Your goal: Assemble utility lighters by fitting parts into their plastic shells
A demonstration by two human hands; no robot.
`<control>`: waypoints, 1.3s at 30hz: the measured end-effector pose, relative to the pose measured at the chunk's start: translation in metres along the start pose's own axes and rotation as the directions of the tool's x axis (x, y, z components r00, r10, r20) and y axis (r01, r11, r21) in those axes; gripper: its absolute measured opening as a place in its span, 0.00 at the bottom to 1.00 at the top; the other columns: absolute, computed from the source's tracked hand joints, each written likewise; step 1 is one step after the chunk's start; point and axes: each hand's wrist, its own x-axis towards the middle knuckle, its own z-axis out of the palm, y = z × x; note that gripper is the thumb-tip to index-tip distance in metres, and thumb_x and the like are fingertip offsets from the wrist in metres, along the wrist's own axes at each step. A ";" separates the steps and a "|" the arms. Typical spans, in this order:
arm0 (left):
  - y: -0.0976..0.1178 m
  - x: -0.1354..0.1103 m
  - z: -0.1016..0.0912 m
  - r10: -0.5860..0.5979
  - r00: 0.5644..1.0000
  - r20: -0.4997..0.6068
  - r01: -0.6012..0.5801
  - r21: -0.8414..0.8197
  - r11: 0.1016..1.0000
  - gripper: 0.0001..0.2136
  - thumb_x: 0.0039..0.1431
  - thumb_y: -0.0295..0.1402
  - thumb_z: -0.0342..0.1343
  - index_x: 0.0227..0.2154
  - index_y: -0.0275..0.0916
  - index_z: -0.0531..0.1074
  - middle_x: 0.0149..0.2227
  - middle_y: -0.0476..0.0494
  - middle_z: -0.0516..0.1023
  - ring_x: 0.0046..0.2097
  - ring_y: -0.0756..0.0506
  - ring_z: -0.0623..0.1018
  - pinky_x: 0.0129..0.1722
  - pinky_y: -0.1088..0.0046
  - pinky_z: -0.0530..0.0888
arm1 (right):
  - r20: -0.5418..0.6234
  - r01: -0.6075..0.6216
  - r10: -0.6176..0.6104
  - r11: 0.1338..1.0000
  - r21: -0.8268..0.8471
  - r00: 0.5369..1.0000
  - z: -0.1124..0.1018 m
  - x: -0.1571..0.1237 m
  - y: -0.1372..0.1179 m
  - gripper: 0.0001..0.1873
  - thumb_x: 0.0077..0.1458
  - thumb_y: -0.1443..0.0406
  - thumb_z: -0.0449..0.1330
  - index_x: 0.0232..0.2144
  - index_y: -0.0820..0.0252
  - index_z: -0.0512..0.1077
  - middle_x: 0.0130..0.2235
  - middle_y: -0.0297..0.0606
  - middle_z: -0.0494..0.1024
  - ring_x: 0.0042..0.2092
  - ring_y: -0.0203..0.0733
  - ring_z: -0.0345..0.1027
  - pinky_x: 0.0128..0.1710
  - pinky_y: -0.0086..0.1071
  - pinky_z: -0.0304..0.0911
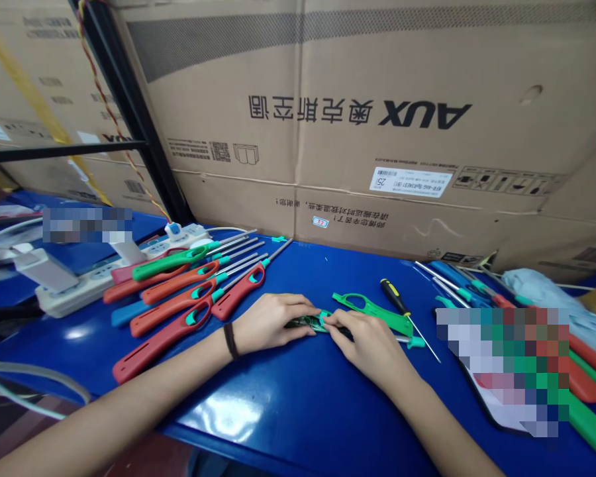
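Observation:
My left hand (273, 322) rests on the blue table with its fingers closed around the left end of an opened green gas lighter (305, 322). The fingers of my right hand (365, 341) pinch at the lighter's teal part (322, 319); both hands hide much of its inside. From under my right hand a metal tube with a teal tip (415, 342) sticks out to the right. Just behind the hands lies a loose green casing half (377, 313) with a loop-shaped opening. A black and yellow screwdriver (396, 298) lies to its right, shaft toward me.
Several red, orange, green and blue lighters (161, 341) lie in a fan on the left, against a white power strip (74, 291). More lighters (589, 411) lie at right beside a blurred-out item. A large cardboard box (328, 59) closes off the back. The table's front edge runs below my arms.

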 end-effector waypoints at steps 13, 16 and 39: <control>-0.001 -0.001 0.001 -0.025 1.000 -0.019 0.024 -0.052 0.998 0.13 0.60 0.38 0.56 0.44 0.37 0.72 0.43 0.43 0.77 0.42 0.47 0.78 0.42 0.76 0.73 | -0.069 0.138 -0.137 0.990 0.017 0.988 -0.003 0.000 0.004 0.10 0.55 0.75 0.55 0.33 0.61 0.75 0.35 0.41 0.80 0.38 0.43 0.74 0.39 0.35 0.70; -0.001 -0.001 0.001 -0.026 0.999 -0.021 0.025 -0.058 0.998 0.13 0.60 0.38 0.56 0.45 0.37 0.72 0.42 0.44 0.77 0.42 0.47 0.77 0.42 0.76 0.73 | -0.081 0.174 -0.171 0.985 0.023 0.982 -0.003 0.000 0.006 0.09 0.56 0.75 0.55 0.33 0.61 0.75 0.34 0.41 0.79 0.38 0.44 0.74 0.39 0.35 0.71; -0.001 -0.001 0.001 -0.003 1.000 -0.019 0.002 -0.059 0.998 0.13 0.61 0.40 0.54 0.43 0.37 0.73 0.40 0.43 0.78 0.40 0.48 0.78 0.41 0.77 0.72 | -0.155 0.201 -0.172 0.958 0.203 0.973 0.008 0.000 0.009 0.11 0.57 0.73 0.54 0.36 0.58 0.75 0.36 0.38 0.80 0.39 0.41 0.74 0.41 0.35 0.71</control>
